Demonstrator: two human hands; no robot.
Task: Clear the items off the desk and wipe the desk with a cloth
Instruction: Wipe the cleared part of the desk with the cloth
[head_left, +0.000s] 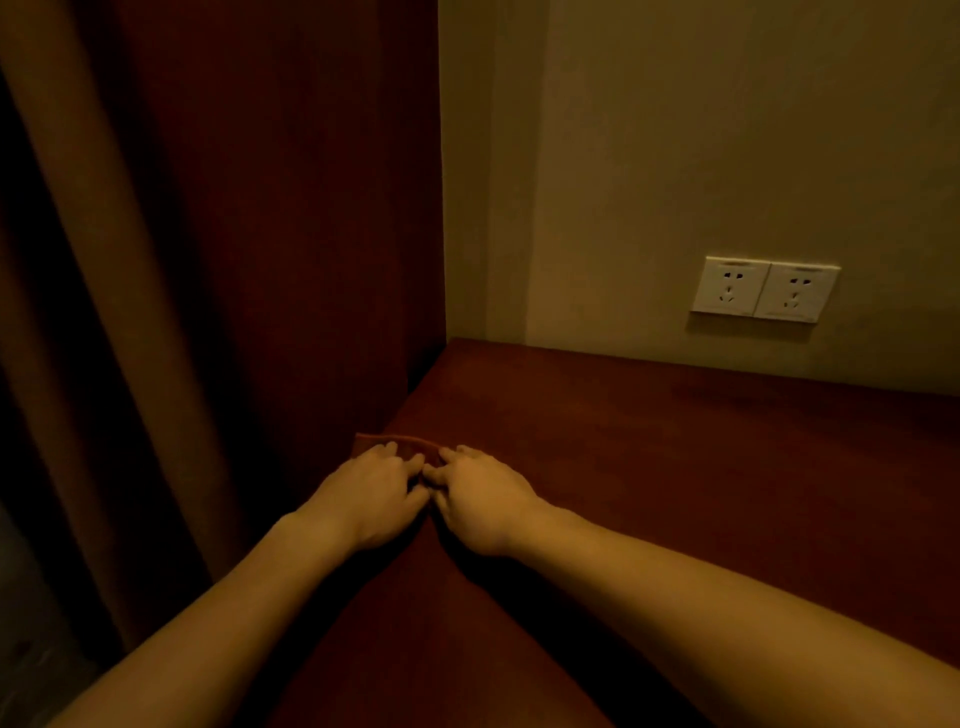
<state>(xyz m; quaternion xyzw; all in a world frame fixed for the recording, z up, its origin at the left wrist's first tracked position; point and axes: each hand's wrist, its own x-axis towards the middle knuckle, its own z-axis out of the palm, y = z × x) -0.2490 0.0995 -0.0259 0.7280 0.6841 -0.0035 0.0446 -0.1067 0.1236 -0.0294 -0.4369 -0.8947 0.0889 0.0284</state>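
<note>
Both hands met at the desk's left edge: the left hand (371, 491) and right hand (475, 496) lay side by side, fingertips nearly touching, fingers bent down onto a small reddish-brown folded cloth (400, 446) that showed only as a strip at their twelve o'clock. Whether they pinched it or merely pressed it, I could not tell. The dark red wooden desk (649, 467) stretched toward three o'clock, white double wall sockets (763, 288) at two o'clock. Half over the edge, the cloth could probably slip off toward the brown curtain (104, 312) at nine o'clock.
</note>
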